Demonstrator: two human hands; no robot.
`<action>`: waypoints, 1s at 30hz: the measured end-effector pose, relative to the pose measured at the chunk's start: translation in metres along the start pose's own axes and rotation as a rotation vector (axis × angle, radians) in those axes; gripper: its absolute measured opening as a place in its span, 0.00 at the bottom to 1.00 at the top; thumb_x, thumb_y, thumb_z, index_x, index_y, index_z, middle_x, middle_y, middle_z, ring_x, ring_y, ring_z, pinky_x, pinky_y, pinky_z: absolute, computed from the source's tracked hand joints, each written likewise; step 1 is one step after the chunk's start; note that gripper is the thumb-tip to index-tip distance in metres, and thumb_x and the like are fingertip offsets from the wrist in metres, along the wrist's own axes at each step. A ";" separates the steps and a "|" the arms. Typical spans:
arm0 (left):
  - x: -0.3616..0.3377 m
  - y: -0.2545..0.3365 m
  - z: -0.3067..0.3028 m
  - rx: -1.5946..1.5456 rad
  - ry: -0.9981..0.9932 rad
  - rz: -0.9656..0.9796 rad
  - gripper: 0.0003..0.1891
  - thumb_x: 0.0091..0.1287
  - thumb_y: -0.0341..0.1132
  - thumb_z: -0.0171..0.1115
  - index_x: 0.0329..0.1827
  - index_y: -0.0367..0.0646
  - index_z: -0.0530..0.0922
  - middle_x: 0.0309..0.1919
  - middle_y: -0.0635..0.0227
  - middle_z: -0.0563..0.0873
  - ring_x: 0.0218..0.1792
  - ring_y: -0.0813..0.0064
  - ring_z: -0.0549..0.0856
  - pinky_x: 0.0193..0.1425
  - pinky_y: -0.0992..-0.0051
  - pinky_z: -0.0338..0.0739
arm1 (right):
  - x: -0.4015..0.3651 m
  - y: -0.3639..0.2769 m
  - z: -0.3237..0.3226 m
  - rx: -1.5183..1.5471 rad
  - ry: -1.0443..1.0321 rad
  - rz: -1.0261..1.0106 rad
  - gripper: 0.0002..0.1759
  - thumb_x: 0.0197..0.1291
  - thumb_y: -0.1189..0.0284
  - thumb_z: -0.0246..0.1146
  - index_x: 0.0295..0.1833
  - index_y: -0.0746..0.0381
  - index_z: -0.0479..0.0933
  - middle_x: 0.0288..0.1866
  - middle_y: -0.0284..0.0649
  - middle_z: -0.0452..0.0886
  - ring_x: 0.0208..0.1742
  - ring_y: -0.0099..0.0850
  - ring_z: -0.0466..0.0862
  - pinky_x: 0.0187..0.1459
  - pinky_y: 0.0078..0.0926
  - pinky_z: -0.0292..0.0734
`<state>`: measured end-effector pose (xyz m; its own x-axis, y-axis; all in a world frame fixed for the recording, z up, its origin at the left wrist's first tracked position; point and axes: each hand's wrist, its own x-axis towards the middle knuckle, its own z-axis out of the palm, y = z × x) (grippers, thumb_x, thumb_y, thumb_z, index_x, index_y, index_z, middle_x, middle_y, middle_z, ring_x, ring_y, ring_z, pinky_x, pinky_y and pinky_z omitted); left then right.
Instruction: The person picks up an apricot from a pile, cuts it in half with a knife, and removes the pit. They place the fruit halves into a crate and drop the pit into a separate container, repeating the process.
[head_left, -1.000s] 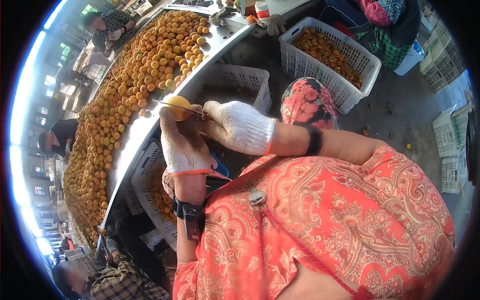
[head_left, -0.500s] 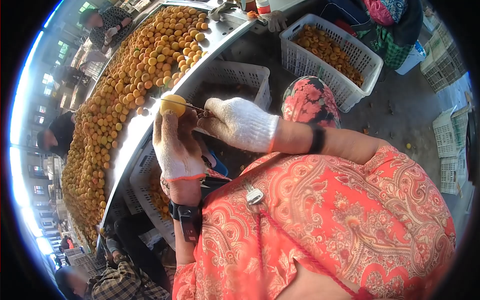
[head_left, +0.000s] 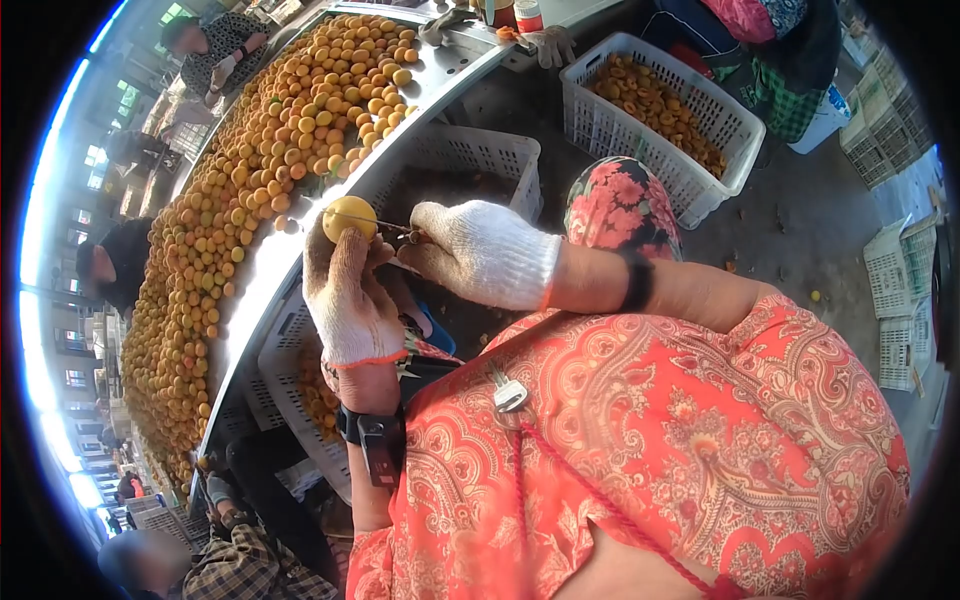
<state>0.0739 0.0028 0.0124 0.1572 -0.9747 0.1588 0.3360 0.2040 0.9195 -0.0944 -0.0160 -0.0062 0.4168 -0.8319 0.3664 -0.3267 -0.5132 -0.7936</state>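
Observation:
My left hand (head_left: 350,300), in a soiled white knit glove, is closed around a yellow apricot (head_left: 349,222) near the edge of the metal table (head_left: 270,265). My right hand (head_left: 478,250), gloved the same way, pinches a thin metal tool (head_left: 392,227), perhaps a small knife. Its narrow shaft reaches left across the face of the apricot. The grip end is hidden inside my right fingers. A broad heap of apricots (head_left: 240,165) covers the table beyond my left hand.
A white crate (head_left: 735,180) of split apricots stands at upper right. Other crates (head_left: 490,145) sit beneath the table edge, one (head_left: 325,465) holding orange fruit. Several people are around the table; a person in a plaid shirt (head_left: 250,570) is at lower left.
The apricot has turned slightly in my left fingers and sits a little lower. The tool's shaft now lies across the fruit at a different angle. My right hand has shifted slightly.

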 end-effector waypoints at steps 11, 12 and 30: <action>-0.002 0.004 -0.001 0.045 -0.002 0.075 0.25 0.66 0.23 0.60 0.68 0.35 0.71 0.55 0.62 0.80 0.45 0.77 0.83 0.48 0.77 0.81 | -0.002 -0.002 -0.006 -0.014 0.019 0.007 0.12 0.68 0.67 0.63 0.42 0.66 0.73 0.33 0.56 0.82 0.39 0.55 0.84 0.36 0.45 0.77; -0.002 0.004 -0.003 0.039 -0.008 0.058 0.24 0.67 0.23 0.60 0.68 0.35 0.72 0.55 0.62 0.81 0.45 0.77 0.83 0.48 0.77 0.81 | -0.003 -0.002 -0.005 -0.014 0.018 0.007 0.12 0.68 0.67 0.63 0.42 0.66 0.73 0.33 0.56 0.82 0.39 0.55 0.84 0.36 0.45 0.77; 0.000 -0.008 -0.013 -0.015 -0.026 -0.019 0.18 0.71 0.32 0.61 0.61 0.35 0.75 0.44 0.63 0.84 0.39 0.74 0.84 0.45 0.77 0.78 | -0.004 0.000 0.003 -0.027 -0.031 0.027 0.13 0.68 0.66 0.64 0.39 0.65 0.72 0.30 0.54 0.81 0.36 0.55 0.84 0.33 0.45 0.76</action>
<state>0.0835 0.0025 0.0003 0.1263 -0.9805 0.1506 0.3526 0.1863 0.9170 -0.0936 -0.0120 -0.0091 0.4337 -0.8387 0.3294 -0.3604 -0.4965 -0.7897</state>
